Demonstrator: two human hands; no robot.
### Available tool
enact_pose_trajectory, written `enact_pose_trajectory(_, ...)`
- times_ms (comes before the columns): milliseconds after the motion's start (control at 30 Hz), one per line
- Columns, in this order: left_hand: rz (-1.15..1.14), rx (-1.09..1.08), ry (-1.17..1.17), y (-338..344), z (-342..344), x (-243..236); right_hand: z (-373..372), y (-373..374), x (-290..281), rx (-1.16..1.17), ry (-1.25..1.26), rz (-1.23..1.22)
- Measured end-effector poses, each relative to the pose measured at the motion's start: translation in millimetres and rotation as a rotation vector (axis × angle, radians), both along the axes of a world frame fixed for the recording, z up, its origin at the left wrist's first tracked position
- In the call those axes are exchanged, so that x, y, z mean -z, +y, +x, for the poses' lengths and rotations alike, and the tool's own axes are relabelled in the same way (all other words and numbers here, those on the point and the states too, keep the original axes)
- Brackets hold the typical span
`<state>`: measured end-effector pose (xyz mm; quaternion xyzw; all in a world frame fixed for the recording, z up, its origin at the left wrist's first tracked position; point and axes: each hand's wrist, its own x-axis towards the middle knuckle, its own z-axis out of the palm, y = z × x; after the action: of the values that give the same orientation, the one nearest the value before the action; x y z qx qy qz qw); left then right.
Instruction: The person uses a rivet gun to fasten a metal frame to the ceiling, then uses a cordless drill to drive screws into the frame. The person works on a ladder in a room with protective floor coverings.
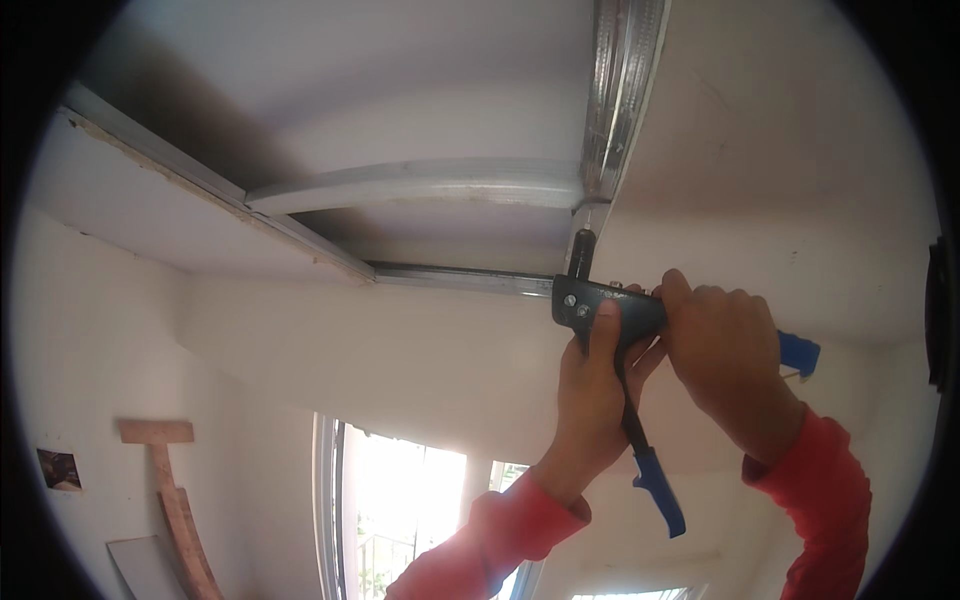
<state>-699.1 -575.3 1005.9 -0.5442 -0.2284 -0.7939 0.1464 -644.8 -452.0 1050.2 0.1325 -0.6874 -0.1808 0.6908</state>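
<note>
A black hand riveter (632, 314) with blue grips is raised overhead, its nose pointing up. The tip of the nose meets the pale metal channel (596, 212) of the ceiling frame, or lies very close to it. My left hand (590, 390) is closed round the tool's body from below, its thumb lying on the side. My right hand (725, 340) is wrapped over the handle on the right, and a blue grip (800, 354) sticks out beyond it. The other handle, with its blue grip (660, 495), hangs downward and apart, with no hand on it.
Metal rails frame a ceiling recess, with a curved cross channel (420, 184) and a left rail (170, 160). The ceiling panel (780, 180) lies to the right. Below are a bright window (410, 510), a wooden T-shaped prop (175, 500) and a wall hole (58, 470).
</note>
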Motion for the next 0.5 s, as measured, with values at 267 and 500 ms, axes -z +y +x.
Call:
enact_pose_trajectory(267, 0.008, 0.092, -0.02, 3.3, 14.5, 2.4, 29.9, -6.3, -3.0, 0.117, 0.207, 0.176)
enact_pose_trajectory(500, 0.061, -0.162, -0.017, 13.1, -3.5, -6.5, -12.4, 10.9, -16.2, -0.047, 0.019, 0.083)
